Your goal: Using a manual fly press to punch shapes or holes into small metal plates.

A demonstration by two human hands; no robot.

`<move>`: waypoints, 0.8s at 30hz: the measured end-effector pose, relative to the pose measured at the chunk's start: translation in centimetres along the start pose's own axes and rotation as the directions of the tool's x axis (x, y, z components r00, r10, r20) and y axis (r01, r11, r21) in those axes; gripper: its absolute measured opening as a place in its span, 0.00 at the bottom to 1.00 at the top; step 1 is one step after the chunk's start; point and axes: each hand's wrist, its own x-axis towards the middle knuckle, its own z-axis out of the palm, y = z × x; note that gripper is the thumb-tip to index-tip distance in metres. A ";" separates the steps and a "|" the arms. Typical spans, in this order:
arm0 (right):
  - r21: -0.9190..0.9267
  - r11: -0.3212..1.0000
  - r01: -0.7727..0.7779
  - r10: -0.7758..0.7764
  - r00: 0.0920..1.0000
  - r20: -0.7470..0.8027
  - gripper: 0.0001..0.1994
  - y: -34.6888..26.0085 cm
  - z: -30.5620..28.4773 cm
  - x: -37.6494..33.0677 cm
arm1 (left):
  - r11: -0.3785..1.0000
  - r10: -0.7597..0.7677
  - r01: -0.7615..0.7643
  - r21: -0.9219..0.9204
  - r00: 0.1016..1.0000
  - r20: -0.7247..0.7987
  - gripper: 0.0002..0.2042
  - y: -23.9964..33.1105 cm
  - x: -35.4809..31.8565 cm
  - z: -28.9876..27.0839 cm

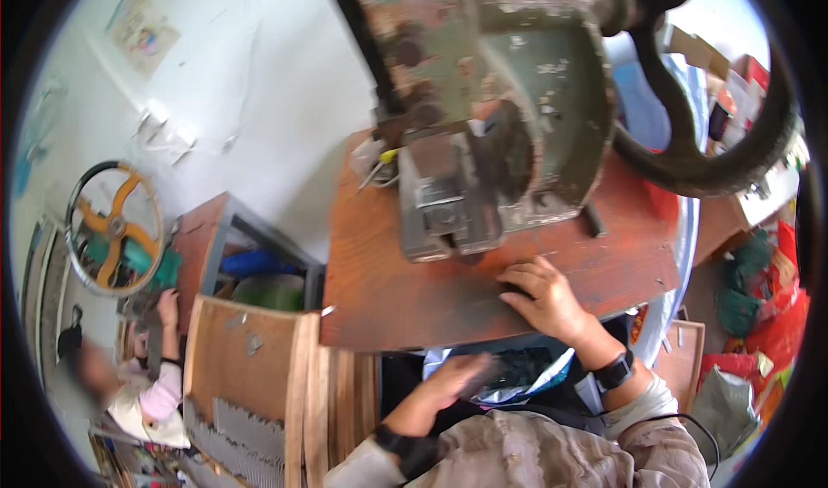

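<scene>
A heavy, worn green machine (535, 100) stands on a reddish-brown wooden tabletop (405, 307). Its grey metal block (444, 199) faces me, and a large dark handwheel (716, 173) is on its right. My right hand (548, 303) rests on the tabletop near the front of that block, fingers partly bent and thumb apart, with nothing visible in it. Below the table's front edge, my left hand (448, 380) is closed on a dark flat piece (485, 376), blurred by motion. Beside it hangs an opened plastic bag (526, 376) with dark contents.
Left of the table stands a wooden box (246, 346) with stacked grey strips (246, 436). Another person (151, 402) works farther left near an orange-spoked wheel (116, 225). Red plastic bags (776, 315) and clutter lie at right. A short dark rod (593, 221) lies by the machine's base.
</scene>
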 end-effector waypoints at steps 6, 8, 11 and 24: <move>-0.141 0.985 -0.100 0.102 0.995 0.002 0.13 0.0 -0.8 -1.3 | 0.606 0.563 -0.456 0.652 0.825 0.054 0.24 -1.5 -2.2 -1.1; -0.105 0.986 -0.128 0.130 0.991 0.016 0.11 -0.5 -1.2 -1.3 | 0.599 0.547 -0.473 0.646 0.831 0.101 0.18 4.4 -11.4 -3.1; -0.153 0.984 -0.095 0.101 0.994 0.033 0.11 -0.6 -0.9 -1.2 | 0.665 0.645 0.033 0.746 0.477 -0.597 0.14 6.6 -21.9 -11.3; -0.214 0.967 -0.136 0.144 0.989 0.024 0.08 -0.2 0.4 -1.0 | 0.597 0.481 0.539 0.595 0.354 -0.802 0.20 2.2 -36.8 -25.2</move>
